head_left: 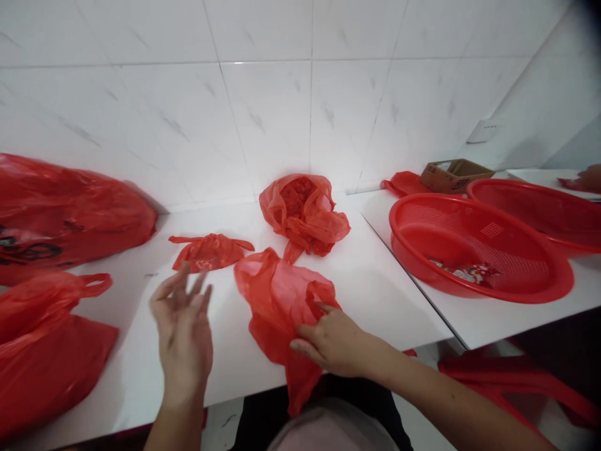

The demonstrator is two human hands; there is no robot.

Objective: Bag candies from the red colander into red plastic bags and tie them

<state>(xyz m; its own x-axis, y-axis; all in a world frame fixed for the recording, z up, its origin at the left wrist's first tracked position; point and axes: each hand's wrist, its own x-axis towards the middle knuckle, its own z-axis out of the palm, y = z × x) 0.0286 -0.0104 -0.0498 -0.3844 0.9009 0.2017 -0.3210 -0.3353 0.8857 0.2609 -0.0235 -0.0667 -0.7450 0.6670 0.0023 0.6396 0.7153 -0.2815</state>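
Observation:
My right hand [331, 338] grips a thin red plastic bag [277, 300], which hangs partly over the table's front edge. My left hand [185, 326] is raised to the left of that bag, palm up, fingers apart and slightly blurred, holding nothing. Just beyond my left fingertips lies a small tied red bag [209, 252] with its ends sticking out sideways. A crumpled red bag [305, 213] with more red plastic inside its mouth rests near the wall, behind the bag in my right hand.
Two large full red bags [70, 213] [51, 357] are at the left. On the right stand a red perforated basin [530, 263] with small packets inside, another red basin [563, 213] and a cardboard box [453, 178]. A person's hand [589, 178] shows at the far right.

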